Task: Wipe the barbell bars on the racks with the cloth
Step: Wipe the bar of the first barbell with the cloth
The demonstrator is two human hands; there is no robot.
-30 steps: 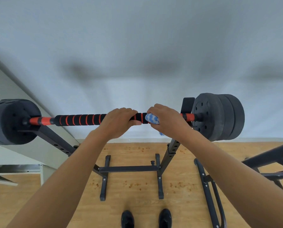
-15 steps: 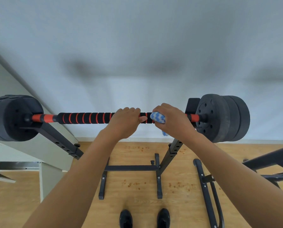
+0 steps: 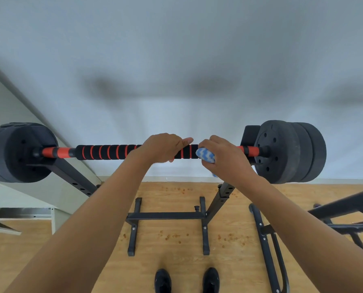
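No brand, label or writing is showing legibly on any of the equipment. The barbell bar (image 3: 104, 152), black foam with red rings and bare red ends, is lying level across the black rack (image 3: 70, 174), with black weight plates (image 3: 290, 152) stacked on its right end and more plates (image 3: 13, 153) on its left end. The left hand (image 3: 161, 148) is curling over the top of the bar near its middle, fingers wrapping the foam grip and the thumb pointing right along the bar. The right hand (image 3: 225, 157) is sitting just beside it, to the right, fingers bunching a blue-and-white cloth (image 3: 206, 155) and pressing it against the bar; a small corner of the cloth is hanging below the wrist. The two hands are close but not touching. Compared with a second ago, both hands are sitting a little farther right along the bar, more ringed foam is showing to the left of the left hand, and the left thumb is now standing out straighter. Below, black shoes (image 3: 162, 281) are standing on the wooden floor (image 3: 176, 261), which is speckled with small reddish spots, between the rack's feet; a second rack (image 3: 345, 206) is reaching in from the right edge.
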